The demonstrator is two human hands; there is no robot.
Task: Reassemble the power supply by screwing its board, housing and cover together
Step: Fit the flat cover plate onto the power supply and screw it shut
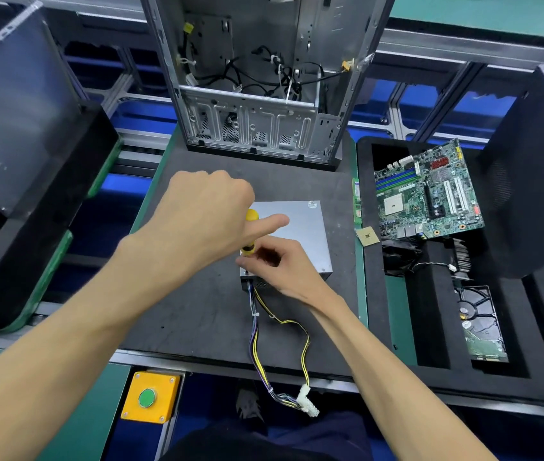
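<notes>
the power supply (300, 227) lies flat at the centre of the frame on the dark, matte foam mat (197, 311) that covers the tabletop. its cover is smooth grey sheet metal, a boxy rectangle with a small round sticker at its far right corner. from its near face a bundle of yellow, black and purple wires (257, 344) runs toward the lower edge of the frame and ends in white plastic connectors (307, 402).

your left hand (204, 217) is curled in a closed grip round the yellow and black handle of a screwdriver (250, 232), held upright over the near left corner of the housing, thumb stretched out to the right. your right hand (280, 264) pinches the lower part of the tool with its fingertips, just above the cover; the tip is hidden.

above centre stands an open computer chassis (257, 78) of perforated, stamped steel with loose black cables inside. at the right, a black foam tray (430, 311) holds a green motherboard (427, 191), tilted, and a hard drive (480, 324). at the bottom left sits a yellow box with a round green button (147, 397).
</notes>
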